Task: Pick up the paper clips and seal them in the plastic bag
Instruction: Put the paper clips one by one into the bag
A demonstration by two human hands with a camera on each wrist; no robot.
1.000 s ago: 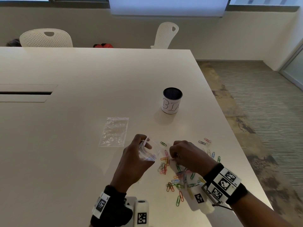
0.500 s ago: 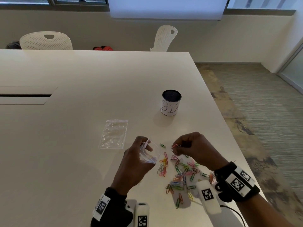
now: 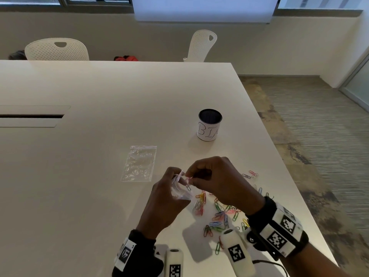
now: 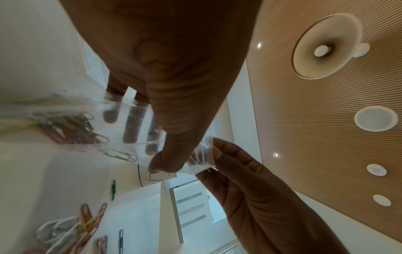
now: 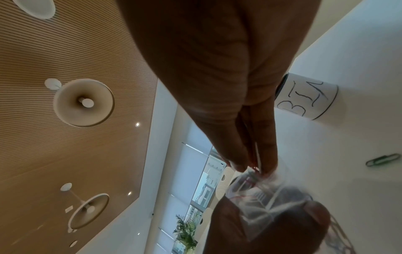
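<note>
My left hand (image 3: 169, 194) grips a small clear plastic bag (image 3: 180, 188) just above the table, thumb and fingers on either side of its mouth (image 4: 139, 135). My right hand (image 3: 201, 176) pinches paper clips between thumb and fingertips (image 5: 252, 163) and holds them at the bag's opening (image 5: 256, 189); one dark clip (image 3: 188, 187) hangs at the mouth. Several coloured paper clips (image 3: 219, 214) lie scattered on the white table (image 3: 99, 196) under and right of my hands.
A second clear bag (image 3: 139, 163) lies flat to the left of my hands. A white cup marked "BIN" (image 3: 209, 124) stands behind them. The table's right edge (image 3: 295, 188) runs close to the outer clips. Two white chairs stand at the far side.
My right hand lifted from the clip pile with clips pinched and moved left to the mouth of the bag. My left hand has kept the bag in nearly the same place.
</note>
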